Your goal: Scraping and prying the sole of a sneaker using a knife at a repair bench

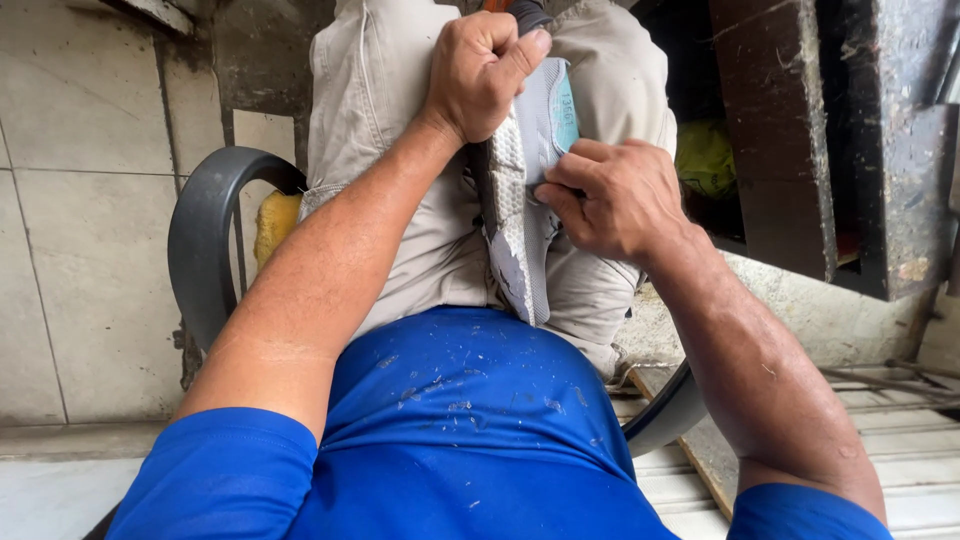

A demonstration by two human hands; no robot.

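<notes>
Shoe at upper centre of frame, clamped between the knees, long axis running top to bottom. Left hand fisted on its upper end; right hand pinches its right edge.

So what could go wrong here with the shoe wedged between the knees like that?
The grey shoe is only pinched between the knees, so it might slip as the left hand grips its top. The right hand works at the sole edge, where fingertips could get pinched or nicked. Whether that hand holds a tool cannot be seen.
</notes>
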